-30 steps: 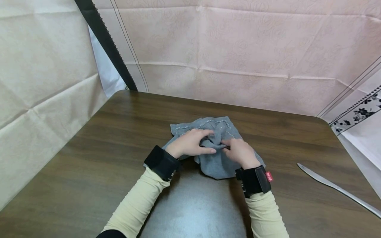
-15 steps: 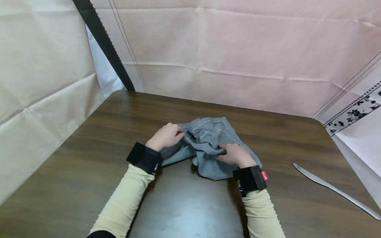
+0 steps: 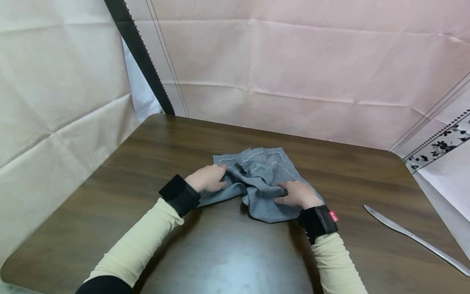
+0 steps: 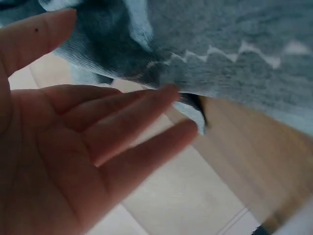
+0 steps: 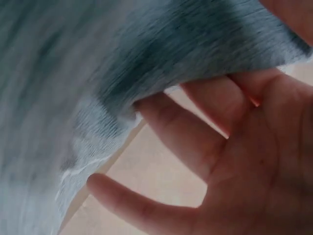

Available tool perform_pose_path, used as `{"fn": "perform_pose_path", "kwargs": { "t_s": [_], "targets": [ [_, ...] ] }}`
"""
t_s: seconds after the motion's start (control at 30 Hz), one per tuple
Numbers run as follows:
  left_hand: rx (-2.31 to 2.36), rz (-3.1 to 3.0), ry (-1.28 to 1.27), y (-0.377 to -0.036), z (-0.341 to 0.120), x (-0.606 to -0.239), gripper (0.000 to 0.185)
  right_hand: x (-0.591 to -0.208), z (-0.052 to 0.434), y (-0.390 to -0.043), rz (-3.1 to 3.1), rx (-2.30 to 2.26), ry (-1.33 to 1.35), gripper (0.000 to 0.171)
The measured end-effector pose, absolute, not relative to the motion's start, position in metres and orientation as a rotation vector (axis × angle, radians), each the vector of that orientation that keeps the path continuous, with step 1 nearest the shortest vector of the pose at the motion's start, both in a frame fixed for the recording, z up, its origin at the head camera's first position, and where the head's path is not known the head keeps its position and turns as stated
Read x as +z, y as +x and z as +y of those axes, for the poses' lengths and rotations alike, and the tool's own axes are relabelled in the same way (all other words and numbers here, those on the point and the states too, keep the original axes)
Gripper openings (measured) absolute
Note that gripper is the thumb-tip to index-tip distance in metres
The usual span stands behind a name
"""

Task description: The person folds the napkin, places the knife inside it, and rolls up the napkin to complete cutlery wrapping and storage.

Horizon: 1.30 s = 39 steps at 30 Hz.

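Observation:
A crumpled grey-blue cloth with white zigzag stitching lies bunched on the wooden table. At the cloth's left side is my left hand. The left wrist view shows that hand's fingers extended and spread, with the tips right at the cloth's stitched edge. My right hand is over the cloth's right part. In the right wrist view its fingers are loosely spread, some of their tips tucked behind a fold. Black bands circle both wrists, over pale yellow sleeves.
A silver table knife lies on the right side of the table, its blade tip pointing toward the back. Pale creased sheets hang behind and to the left of the table. A black strip runs down at the back left.
My left hand has moved left, from the middle of the cloth to its left side. My right hand has shifted slightly, and the bunched middle of the cloth lies looser.

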<state>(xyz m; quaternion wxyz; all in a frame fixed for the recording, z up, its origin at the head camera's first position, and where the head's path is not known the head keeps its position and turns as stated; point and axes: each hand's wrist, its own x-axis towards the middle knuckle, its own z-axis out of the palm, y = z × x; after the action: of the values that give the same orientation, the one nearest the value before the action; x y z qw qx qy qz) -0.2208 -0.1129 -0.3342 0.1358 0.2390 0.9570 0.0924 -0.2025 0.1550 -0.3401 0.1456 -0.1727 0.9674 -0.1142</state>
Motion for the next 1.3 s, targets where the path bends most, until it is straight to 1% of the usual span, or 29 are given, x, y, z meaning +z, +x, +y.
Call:
{"fn": "perform_pose_path", "kwargs": {
  "t_s": [0.1,0.17,0.3,0.53,1.0,1.3],
  "targets": [
    [0.193,2.725,0.65,-0.211,-0.116,-0.336,0.027,-0.342,0.157,-0.204,2.754,-0.318,-0.519,0.056],
    [0.153,2.691,0.651,-0.206,-0.118,-0.339,0.022,-0.343,0.159,-0.204,2.75,-0.296,-0.515,0.057],
    [0.097,2.664,0.661,-0.203,-0.121,-0.344,0.026,-0.347,0.167,-0.204,2.765,-0.247,-0.493,0.061],
    [0.103,2.676,0.603,-0.204,-0.131,-0.347,0.035,-0.359,0.187,-0.2,2.804,-0.261,-0.499,0.066],
    [0.143,2.747,0.595,-0.195,-0.14,-0.345,0.032,-0.363,0.215,-0.193,2.834,-0.27,-0.413,0.073],
    [0.169,2.76,0.624,-0.192,-0.141,-0.342,0.032,-0.353,0.227,-0.192,2.848,-0.213,-0.306,0.08]
  ]
}}
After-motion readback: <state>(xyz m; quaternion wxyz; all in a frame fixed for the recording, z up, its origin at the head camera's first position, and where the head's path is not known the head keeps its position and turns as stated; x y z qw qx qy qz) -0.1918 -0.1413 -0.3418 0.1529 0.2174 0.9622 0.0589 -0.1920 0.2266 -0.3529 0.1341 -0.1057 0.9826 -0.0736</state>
